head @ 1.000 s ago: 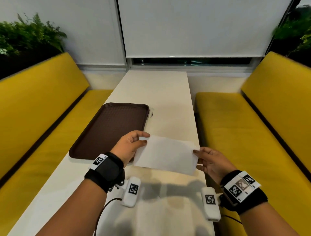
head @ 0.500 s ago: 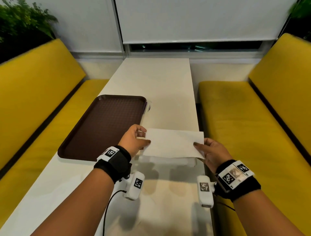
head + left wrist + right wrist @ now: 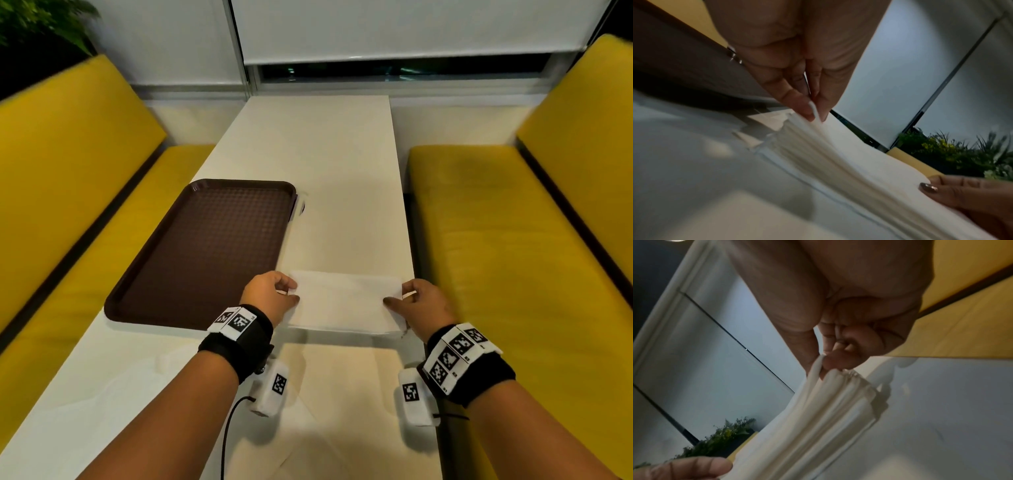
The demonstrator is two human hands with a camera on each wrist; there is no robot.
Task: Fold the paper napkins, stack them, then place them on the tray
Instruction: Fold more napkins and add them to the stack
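Note:
A white paper napkin (image 3: 344,298) is held flat just above a pile of white napkins (image 3: 342,325) on the table's right half. My left hand (image 3: 274,294) pinches the napkin's left end between thumb and fingers (image 3: 816,112). My right hand (image 3: 416,301) pinches its right end (image 3: 819,365). In the wrist views the pile's layered edges (image 3: 818,154) (image 3: 834,410) show under the held sheet. The brown tray (image 3: 205,253) lies bare on the table to the left of my left hand.
The white table (image 3: 325,154) runs between two yellow benches (image 3: 68,188) (image 3: 513,222) toward a window with a blind. Its right edge is close beside the pile. A cable (image 3: 226,438) hangs from my left wrist.
The napkin has come down from the air onto the pile, with both hands still holding its ends. The head view has tilted down and moved closer.

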